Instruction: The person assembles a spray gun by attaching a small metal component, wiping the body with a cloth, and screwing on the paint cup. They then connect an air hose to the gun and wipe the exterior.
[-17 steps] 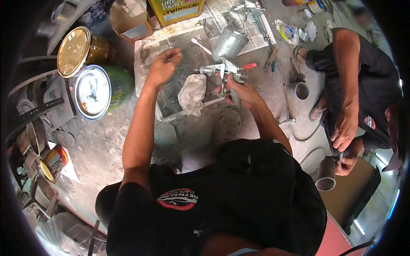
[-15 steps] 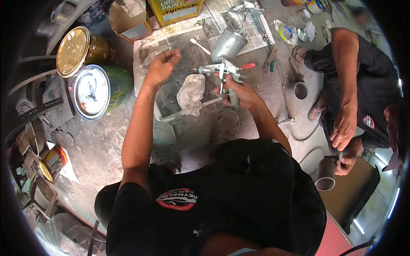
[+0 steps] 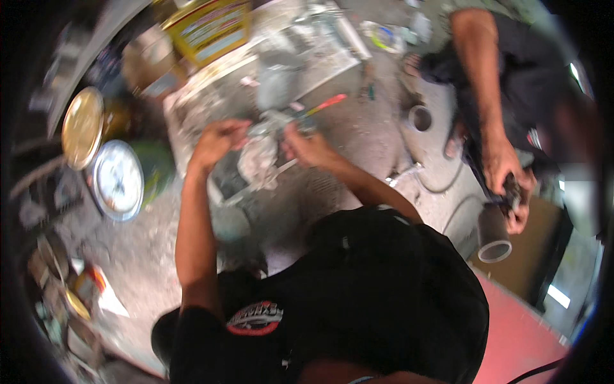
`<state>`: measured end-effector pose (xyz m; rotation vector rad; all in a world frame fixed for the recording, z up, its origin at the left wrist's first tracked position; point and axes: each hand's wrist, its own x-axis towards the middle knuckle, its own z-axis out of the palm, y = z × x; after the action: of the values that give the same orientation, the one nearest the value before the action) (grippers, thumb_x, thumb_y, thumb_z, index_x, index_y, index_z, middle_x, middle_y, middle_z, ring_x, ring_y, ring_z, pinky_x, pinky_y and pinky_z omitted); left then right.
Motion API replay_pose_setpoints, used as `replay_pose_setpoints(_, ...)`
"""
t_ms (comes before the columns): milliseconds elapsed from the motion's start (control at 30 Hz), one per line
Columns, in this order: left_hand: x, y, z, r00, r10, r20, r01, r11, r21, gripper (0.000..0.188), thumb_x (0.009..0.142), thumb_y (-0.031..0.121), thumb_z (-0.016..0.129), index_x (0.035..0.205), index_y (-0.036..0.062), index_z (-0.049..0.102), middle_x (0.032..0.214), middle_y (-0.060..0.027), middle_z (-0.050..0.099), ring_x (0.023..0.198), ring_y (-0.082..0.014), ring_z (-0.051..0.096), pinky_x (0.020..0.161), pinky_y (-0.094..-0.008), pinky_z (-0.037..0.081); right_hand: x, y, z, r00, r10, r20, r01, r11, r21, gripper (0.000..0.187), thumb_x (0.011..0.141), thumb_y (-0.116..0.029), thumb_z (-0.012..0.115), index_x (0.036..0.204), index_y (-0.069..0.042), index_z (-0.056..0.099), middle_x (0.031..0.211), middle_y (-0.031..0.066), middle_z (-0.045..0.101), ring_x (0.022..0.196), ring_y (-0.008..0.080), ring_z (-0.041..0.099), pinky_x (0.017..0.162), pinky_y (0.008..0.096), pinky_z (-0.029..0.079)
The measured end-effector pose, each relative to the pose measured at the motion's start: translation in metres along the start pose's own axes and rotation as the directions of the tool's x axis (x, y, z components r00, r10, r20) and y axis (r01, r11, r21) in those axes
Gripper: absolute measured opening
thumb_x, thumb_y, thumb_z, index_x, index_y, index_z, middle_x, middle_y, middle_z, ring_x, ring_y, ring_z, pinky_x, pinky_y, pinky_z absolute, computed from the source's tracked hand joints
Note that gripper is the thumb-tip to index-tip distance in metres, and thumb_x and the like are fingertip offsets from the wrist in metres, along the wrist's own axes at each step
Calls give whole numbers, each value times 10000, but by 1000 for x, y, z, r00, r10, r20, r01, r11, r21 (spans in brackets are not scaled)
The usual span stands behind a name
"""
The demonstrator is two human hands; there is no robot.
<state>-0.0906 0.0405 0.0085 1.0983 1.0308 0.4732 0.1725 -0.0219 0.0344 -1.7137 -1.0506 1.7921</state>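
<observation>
My right hand [image 3: 307,146] is closed around the handle of a silver spray gun [image 3: 279,120] with a grey metal cup [image 3: 276,86] at its far side. My left hand [image 3: 220,141] is at the gun's left end, fingers curled together in a pinch. Blur hides whether anything is between them. A crumpled whitish cloth [image 3: 258,161] lies just below the gun, between my hands. Beyond my right hand, a thin tool with a red end [image 3: 331,102] points up to the right.
Newspaper sheets [image 3: 192,105] cover the floor ahead. A yellow rectangular can [image 3: 211,35] and a cardboard box [image 3: 150,64] stand behind; two round tins [image 3: 83,128] [image 3: 118,179] are at left. At right, another person handles a metal cup [image 3: 494,237]. A hose [image 3: 441,190] lies nearby.
My left hand has come rightward and down to the spray gun's left end. My right hand keeps hold of the gun. The whole view has shifted and blurred.
</observation>
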Motion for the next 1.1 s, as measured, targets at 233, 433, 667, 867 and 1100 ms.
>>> replay_pose_setpoints(233, -17, -7, -7, 963, -238, -124, 223, 967, -126, 403, 1030, 282, 562, 1287, -27, 597, 1100, -85, 667, 867, -165, 671, 770, -293, 567, -3, -16, 20, 883, -464, 77, 446, 775, -449, 597, 890, -590, 631, 962, -7, 743, 782, 260, 689, 811, 440, 691, 756, 480, 534)
replay_pose_setpoints(433, -23, -20, -18, 955, -194, -224, 211, 976, 55, 374, 1000, 242, 610, 1226, -54, 638, 954, -45, 675, 806, -154, 663, 722, -279, 549, 18, 2, 37, 860, -506, 61, 484, 773, -410, 677, 888, -616, 626, 992, 44, 732, 704, 285, 649, 755, 450, 687, 720, 491, 533)
replay_pose_setpoints(667, -28, -42, -5, 787, 266, -556, 176, 767, 617, 339, 926, 211, 678, 1210, 26, 686, 889, -137, 751, 769, -205, 708, 745, -367, 538, 50, 20, 60, 855, -517, 39, 505, 812, -292, 675, 870, -613, 636, 1052, 31, 725, 761, 297, 668, 766, 459, 685, 751, 490, 541)
replay_pose_setpoints(867, -28, -35, 54, 658, 409, -632, 144, 756, 639, 314, 950, 148, 617, 1220, -10, 642, 1005, -206, 707, 881, -316, 683, 821, -410, 521, 61, 35, 58, 926, -377, -4, 347, 857, -382, 567, 841, -552, 673, 1046, -26, 725, 912, 275, 696, 898, 432, 687, 833, 495, 539)
replay_pose_setpoints(1100, -28, -54, 84, 760, 371, -533, 195, 653, 732, 373, 981, 73, 508, 1334, -44, 537, 1296, -254, 579, 1171, -431, 575, 997, -468, 460, 30, 9, -49, 942, -312, -121, 220, 849, -480, 368, 786, -339, 743, 1047, -84, 701, 1015, 176, 714, 959, 395, 672, 854, 484, 524)
